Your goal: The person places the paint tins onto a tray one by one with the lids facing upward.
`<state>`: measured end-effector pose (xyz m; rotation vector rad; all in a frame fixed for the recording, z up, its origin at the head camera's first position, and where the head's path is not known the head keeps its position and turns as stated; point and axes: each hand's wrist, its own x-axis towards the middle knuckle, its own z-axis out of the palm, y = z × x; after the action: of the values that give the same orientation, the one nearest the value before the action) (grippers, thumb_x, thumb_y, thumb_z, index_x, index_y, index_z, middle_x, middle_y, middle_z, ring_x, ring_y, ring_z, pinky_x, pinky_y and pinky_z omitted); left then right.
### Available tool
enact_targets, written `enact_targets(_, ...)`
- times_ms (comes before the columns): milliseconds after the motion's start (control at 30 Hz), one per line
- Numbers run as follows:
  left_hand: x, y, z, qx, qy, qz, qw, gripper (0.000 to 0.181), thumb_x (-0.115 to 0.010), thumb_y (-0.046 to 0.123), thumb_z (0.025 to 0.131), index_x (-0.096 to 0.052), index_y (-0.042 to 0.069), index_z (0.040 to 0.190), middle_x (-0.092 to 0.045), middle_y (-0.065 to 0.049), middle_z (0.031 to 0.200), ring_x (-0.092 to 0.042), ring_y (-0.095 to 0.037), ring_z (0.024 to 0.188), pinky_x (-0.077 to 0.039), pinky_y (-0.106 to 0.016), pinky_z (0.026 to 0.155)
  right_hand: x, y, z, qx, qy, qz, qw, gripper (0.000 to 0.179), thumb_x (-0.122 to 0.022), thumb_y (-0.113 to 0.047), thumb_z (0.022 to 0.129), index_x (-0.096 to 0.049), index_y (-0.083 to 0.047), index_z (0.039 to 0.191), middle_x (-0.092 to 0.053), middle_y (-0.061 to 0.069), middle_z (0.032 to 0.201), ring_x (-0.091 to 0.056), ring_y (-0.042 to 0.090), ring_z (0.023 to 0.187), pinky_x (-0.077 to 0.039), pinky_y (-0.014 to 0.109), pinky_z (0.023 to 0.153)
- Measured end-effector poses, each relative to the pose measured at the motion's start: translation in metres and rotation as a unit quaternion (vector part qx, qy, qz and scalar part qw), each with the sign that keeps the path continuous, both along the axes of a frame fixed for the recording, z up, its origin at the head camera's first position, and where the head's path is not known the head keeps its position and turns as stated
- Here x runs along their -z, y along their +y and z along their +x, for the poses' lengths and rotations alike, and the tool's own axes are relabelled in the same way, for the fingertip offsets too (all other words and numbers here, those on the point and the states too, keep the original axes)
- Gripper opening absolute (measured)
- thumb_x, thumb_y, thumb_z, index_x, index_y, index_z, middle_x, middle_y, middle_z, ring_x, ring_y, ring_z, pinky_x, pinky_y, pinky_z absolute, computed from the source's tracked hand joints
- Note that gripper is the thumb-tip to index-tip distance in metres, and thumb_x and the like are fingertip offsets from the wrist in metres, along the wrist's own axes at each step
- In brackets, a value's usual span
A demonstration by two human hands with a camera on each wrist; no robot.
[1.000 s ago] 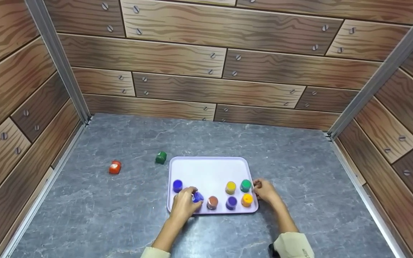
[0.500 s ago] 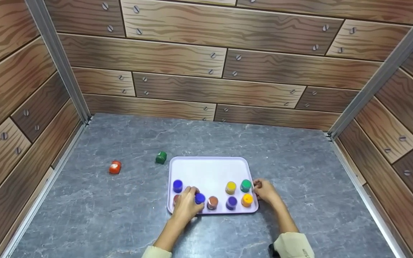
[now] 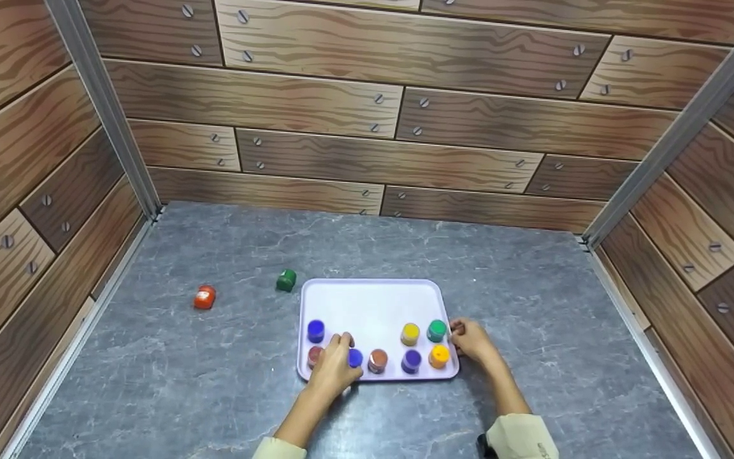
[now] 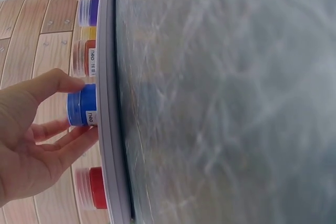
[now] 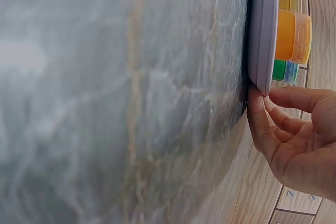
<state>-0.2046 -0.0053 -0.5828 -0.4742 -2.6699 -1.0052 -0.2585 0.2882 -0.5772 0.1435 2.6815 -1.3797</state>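
Observation:
A lilac tray (image 3: 370, 299) lies on the grey marbled tabletop, with several small paint jars standing along its near side. My left hand (image 3: 335, 366) holds a blue paint jar (image 4: 83, 104) between thumb and fingers; the jar stands upright on the tray. To its left is a dark red jar (image 4: 94, 187), to its right a brown jar (image 3: 378, 361). At the tray's right edge, my right hand (image 5: 299, 135) pinches the rim between thumb and fingers. Near that hand stand an orange jar (image 5: 291, 36) and a green jar (image 3: 436, 330).
Behind the red jar stands another blue jar (image 3: 316, 330). A yellow jar (image 3: 410, 333) and a purple jar (image 3: 411, 361) stand towards the right. Off the tray, an orange-red jar (image 3: 204, 298) and a dark green jar (image 3: 286, 280) lie on the table. Wood-patterned walls (image 3: 341, 115) enclose three sides.
The blue jar in my left hand has gone from tilted to upright and down onto the tray. The dark red jar has come into view beside that hand. My right hand has stayed put.

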Motion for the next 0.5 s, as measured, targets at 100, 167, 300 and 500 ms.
enact_targets(100, -0.001, -0.001, 0.001, 0.006, 0.0, -0.001, 1.0, 0.037, -0.073, 0.002, 0.056, -0.052, 0.003, 0.087, -0.048, -0.006, 0.08, -0.052, -0.026, 0.06, -0.045, -0.035, 0.053, -0.001, 0.0, 0.0, 0.002, -0.002, 0.007, 1.0, 0.023, -0.049, 0.009, 0.074, -0.052, 0.012, 0.097, -0.053, 0.009, 0.076, -0.051, 0.017, 0.06, -0.05, 0.028, 0.052)
enact_targets(167, -0.002, -0.001, 0.001, 0.01, 0.005, -0.002, 0.9999, 0.037, -0.072, 0.001, 0.055, -0.052, 0.002, 0.086, -0.048, -0.005, 0.079, -0.052, -0.025, 0.06, -0.046, -0.035, 0.054, -0.002, -0.001, 0.0, 0.002, -0.003, 0.011, 0.9999, 0.024, -0.049, 0.009, 0.074, -0.052, 0.012, 0.097, -0.053, 0.009, 0.077, -0.051, 0.016, 0.06, -0.05, 0.028, 0.052)
enact_targets(300, -0.003, -0.002, 0.0, 0.018, 0.018, -0.002, 0.9997, 0.038, -0.074, 0.004, 0.056, -0.054, 0.002, 0.089, -0.051, -0.005, 0.081, -0.054, -0.025, 0.064, -0.047, -0.036, 0.058, -0.003, -0.001, 0.002, 0.001, -0.002, 0.008, 1.0, 0.022, -0.049, 0.008, 0.074, -0.052, 0.011, 0.096, -0.053, 0.009, 0.076, -0.05, 0.016, 0.06, -0.05, 0.028, 0.052)
enact_targets(500, -0.006, -0.009, -0.005, 0.028, 0.037, 0.014, 0.9988, 0.036, -0.075, 0.008, 0.063, -0.058, 0.002, 0.094, -0.056, -0.008, 0.089, -0.059, -0.026, 0.077, -0.049, -0.035, 0.069, 0.007, 0.006, -0.002, -0.02, 0.003, -0.007, 0.9998, 0.023, -0.05, 0.007, 0.077, -0.053, 0.009, 0.1, -0.053, 0.013, 0.078, -0.052, 0.019, 0.06, -0.05, 0.031, 0.051)
